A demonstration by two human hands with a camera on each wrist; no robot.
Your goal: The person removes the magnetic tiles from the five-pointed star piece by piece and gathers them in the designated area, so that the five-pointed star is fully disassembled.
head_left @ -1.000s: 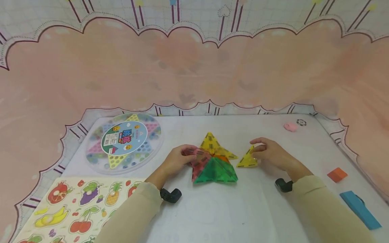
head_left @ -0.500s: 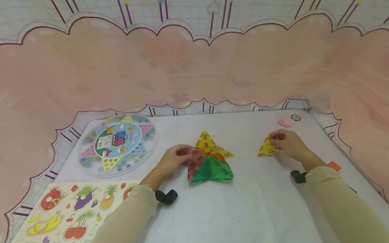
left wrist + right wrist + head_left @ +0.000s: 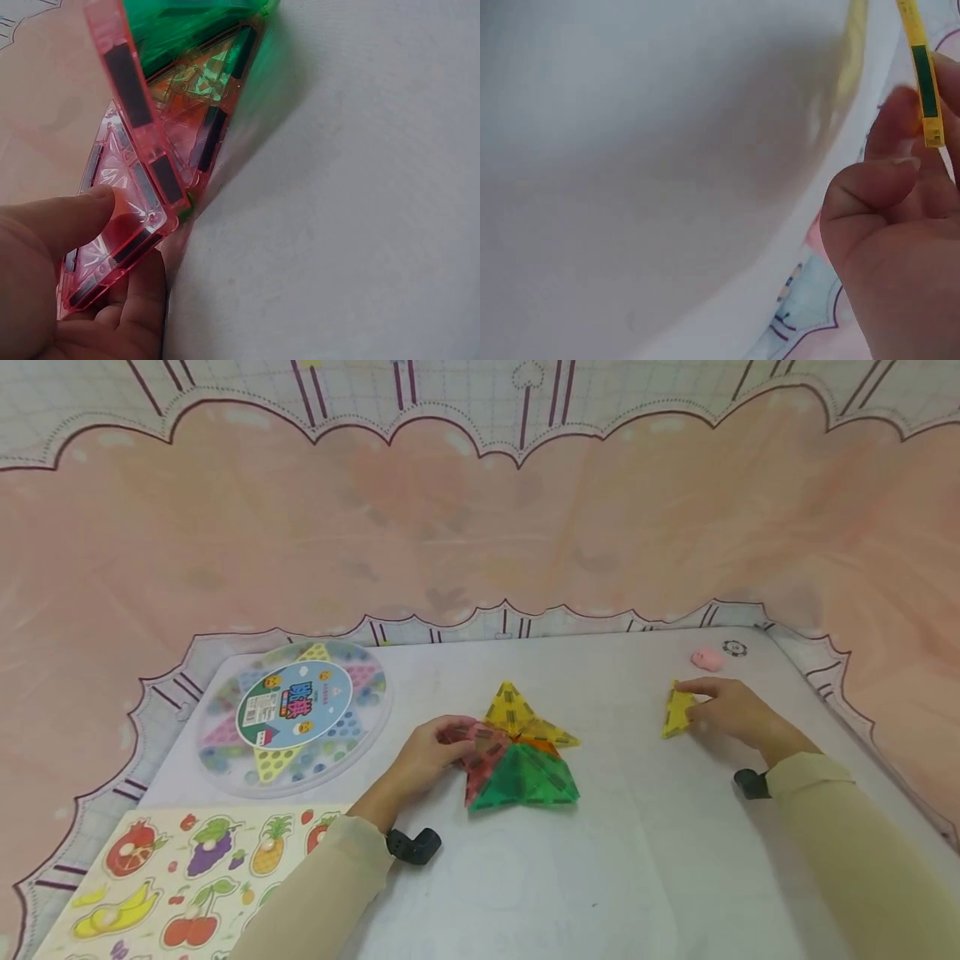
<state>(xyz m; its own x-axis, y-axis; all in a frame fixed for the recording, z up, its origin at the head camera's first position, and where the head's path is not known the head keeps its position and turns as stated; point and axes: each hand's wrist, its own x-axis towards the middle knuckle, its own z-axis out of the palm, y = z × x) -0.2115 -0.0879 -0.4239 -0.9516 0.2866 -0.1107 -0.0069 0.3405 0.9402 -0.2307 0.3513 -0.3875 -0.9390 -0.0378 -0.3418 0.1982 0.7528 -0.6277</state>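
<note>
A star-shaped build of translucent magnetic tiles stands mid-table, with yellow tiles (image 3: 512, 710) at the back, green tiles (image 3: 525, 778) in front and some orange between. My left hand (image 3: 423, 760) pinches a red triangular magnetic tile (image 3: 139, 184) on its left side, thumb on the near face and fingers behind. Well to the right of the build, my right hand (image 3: 731, 714) holds a separate yellow triangular magnetic tile (image 3: 677, 710). In the right wrist view that yellow tile (image 3: 924, 82) appears edge-on among the fingers, with its dark magnet strip showing.
A round Chinese checkers set (image 3: 375, 752) lies at the back left. In front of it is a fruit puzzle board (image 3: 150, 827), partly under the left sleeve. A small pink piece (image 3: 707, 658) and a black-and-white ring-shaped piece (image 3: 734, 648) lie at the back right.
My right hand has carried the yellow tile rightward and back, away from the build, and turned it so it looks narrower. My left hand keeps its grip on the red tile.
</note>
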